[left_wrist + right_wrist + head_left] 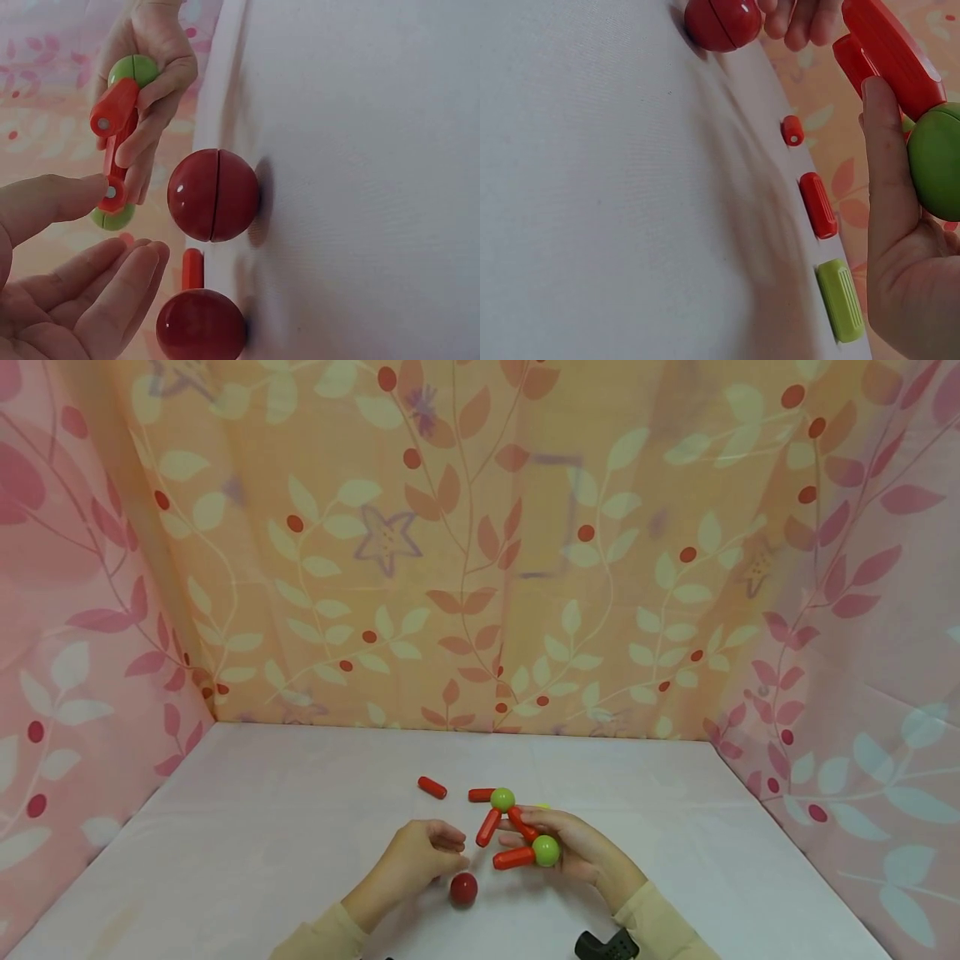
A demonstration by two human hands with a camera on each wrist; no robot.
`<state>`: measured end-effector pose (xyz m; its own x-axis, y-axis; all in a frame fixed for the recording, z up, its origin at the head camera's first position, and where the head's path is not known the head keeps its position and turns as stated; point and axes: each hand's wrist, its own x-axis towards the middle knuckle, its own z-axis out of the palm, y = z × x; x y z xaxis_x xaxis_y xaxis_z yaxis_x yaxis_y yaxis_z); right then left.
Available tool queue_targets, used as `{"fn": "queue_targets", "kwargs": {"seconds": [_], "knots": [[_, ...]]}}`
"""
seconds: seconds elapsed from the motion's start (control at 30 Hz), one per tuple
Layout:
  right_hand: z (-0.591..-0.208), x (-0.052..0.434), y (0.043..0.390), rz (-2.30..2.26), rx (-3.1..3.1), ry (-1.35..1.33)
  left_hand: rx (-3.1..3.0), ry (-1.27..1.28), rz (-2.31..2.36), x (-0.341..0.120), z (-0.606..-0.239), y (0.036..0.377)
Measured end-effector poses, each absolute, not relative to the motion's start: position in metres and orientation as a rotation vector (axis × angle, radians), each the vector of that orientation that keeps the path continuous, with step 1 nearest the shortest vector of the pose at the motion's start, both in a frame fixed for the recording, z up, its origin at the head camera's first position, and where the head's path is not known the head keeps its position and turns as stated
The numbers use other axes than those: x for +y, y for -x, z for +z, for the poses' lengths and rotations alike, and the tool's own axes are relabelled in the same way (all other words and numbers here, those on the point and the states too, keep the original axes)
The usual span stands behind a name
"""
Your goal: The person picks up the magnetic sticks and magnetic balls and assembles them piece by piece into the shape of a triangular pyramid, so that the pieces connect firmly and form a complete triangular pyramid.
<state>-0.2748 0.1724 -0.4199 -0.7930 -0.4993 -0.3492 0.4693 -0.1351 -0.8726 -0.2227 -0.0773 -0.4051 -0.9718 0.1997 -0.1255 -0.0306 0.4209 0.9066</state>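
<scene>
Head view | right hand (577, 847) grips rod-and-ball piece (517, 835) | left hand (423, 852) relaxed, just beside it

- My right hand (577, 847) grips a rod-and-ball assembly (517, 831): red rods, two green balls.
- My left hand (420, 852) curled just beside it.
- Red ball (463, 889) on white table (262, 827).
- Loose red rod (432, 787) farther back.

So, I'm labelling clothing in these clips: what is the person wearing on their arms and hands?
Both arms wear long pale yellow-beige sleeves that end at the wrists: the left sleeve and the right sleeve. The left hand and right hand are bare, with no gloves, rings or watch visible. A black device shows at the right wrist, at the bottom edge of the head view.
</scene>
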Motion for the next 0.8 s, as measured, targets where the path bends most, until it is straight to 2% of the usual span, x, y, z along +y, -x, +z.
{"fn": "queue_targets", "kwargs": {"seconds": [0.8], "knots": [[-0.4206,0.1798,0.2713,-2.015,1.428,0.121,2.499,-0.212,1.518,-0.0783,-0.4104,0.2138]]}}
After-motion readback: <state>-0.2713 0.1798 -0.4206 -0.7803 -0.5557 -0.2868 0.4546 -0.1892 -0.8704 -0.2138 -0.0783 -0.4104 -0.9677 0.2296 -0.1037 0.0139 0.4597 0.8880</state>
